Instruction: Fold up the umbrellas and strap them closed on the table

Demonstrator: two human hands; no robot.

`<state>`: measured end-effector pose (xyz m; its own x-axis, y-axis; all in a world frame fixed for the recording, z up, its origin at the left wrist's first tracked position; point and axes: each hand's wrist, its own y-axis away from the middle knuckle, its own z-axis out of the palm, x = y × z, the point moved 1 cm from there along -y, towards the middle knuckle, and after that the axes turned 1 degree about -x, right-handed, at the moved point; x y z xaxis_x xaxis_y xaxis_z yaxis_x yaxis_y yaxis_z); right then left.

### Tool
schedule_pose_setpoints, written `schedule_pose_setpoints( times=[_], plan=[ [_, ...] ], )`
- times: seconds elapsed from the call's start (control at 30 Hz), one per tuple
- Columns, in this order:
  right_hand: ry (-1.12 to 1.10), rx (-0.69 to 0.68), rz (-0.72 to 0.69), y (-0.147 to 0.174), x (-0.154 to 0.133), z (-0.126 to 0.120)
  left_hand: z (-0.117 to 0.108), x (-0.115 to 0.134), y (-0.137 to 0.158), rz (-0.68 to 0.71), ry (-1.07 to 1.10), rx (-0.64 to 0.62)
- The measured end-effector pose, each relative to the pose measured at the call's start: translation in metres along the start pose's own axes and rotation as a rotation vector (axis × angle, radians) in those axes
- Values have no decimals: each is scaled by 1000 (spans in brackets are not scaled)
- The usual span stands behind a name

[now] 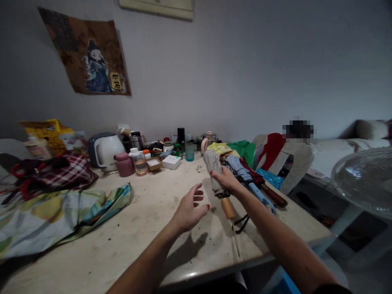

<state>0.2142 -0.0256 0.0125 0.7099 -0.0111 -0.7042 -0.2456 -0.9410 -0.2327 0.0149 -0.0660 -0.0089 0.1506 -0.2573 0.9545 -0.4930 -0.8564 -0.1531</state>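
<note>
A folded grey umbrella (212, 163) is gripped in my right hand (226, 179), its fingers wrapped around the rolled cloth. Its wooden handle (228, 208) points toward me, with a cord hanging from the end. My left hand (189, 209) hovers over the table just left of the umbrella, fingers apart and slightly curled, holding nothing. Beyond my right wrist lie a light blue umbrella (236, 164) and a dark red umbrella (249, 173) with a brown handle. My right hand and forearm partly cover them.
On the table (147, 228) stand a white kettle (110, 151), a pink jar (124, 165), a blue glass (190, 152) and a small white box (171, 162). Patterned cloth (61, 216) covers the left side. A fan (364, 181) and a seated person (272, 149) are at right.
</note>
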Motion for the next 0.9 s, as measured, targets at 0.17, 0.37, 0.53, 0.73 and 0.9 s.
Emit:
schedule_pose_setpoints(
  times=[0.17,0.37,0.53,0.73,0.9],
  plan=[
    [343,26,121,-45,30,-13,-1,-4,-4,-41,41,-34],
    [759,80,-24,-42,50,4,-1,-8,-6,-64,8,-121],
    [899,5,-176,-20,26,23,-1,-16,-8,-26,-102,-64],
    [818,-35,-441,7,-13,57,-14,-5,-4,202,-476,101],
    [596,34,-501,4,11,77,-59,16,39,347,-623,143]
  ],
)
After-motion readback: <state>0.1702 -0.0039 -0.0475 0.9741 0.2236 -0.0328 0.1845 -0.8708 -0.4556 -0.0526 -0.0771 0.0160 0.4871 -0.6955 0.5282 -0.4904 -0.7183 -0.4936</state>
